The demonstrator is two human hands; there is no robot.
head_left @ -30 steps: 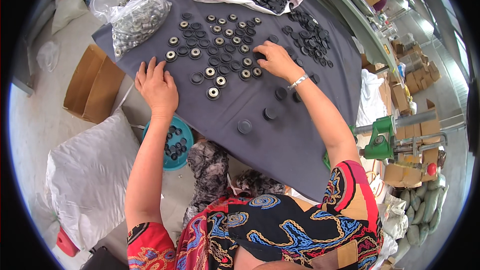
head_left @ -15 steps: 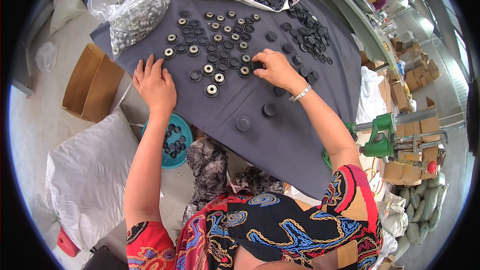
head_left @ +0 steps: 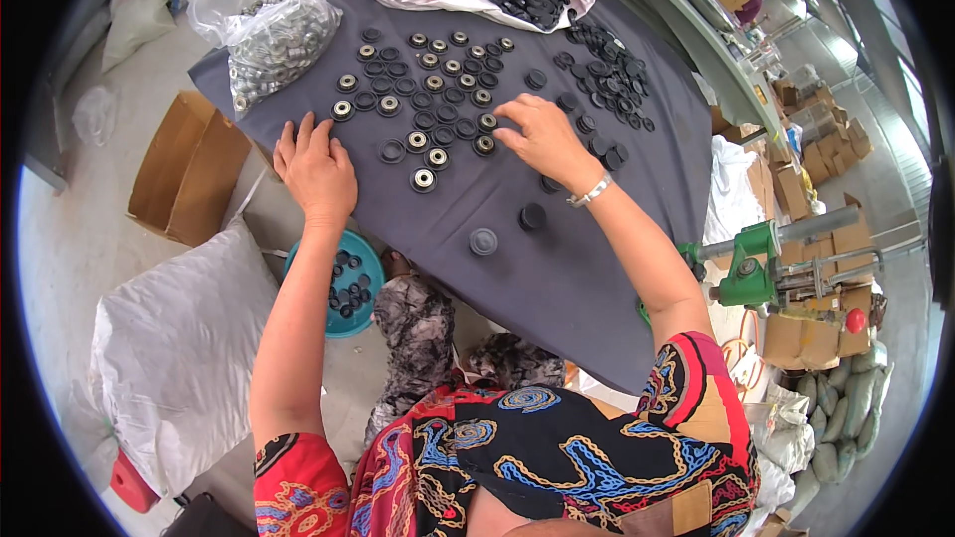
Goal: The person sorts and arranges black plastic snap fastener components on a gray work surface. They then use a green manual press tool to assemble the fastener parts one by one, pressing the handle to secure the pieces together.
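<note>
My left hand (head_left: 316, 167) lies flat at the table's left edge, fingers stretched and holding nothing, close to a black ring with a silver bearing (head_left: 343, 110). My right hand (head_left: 544, 139) hovers over the cloth beside two more bearings in black rings (head_left: 484, 145). Its thumb and forefinger are apart, and I see nothing between them; the other fingers are partly hidden. Several black rings (head_left: 443, 135) spread between my hands, some with silver bearings in them and some without. To the right of them, black round caps (head_left: 532, 217) stand in a curved line.
A clear bag of metal bearings (head_left: 284, 40) sits at the table's far left. At the back lies a white sack of black parts (head_left: 507, 0), with a loose pile of black caps (head_left: 612, 75) beside it. A teal basin (head_left: 368, 264) is below. A green machine (head_left: 751, 264) stands right.
My right thumb and forefinger have parted, and the black cap they held is no longer visible. My left hand stays at the edge. The view has shifted slightly.
</note>
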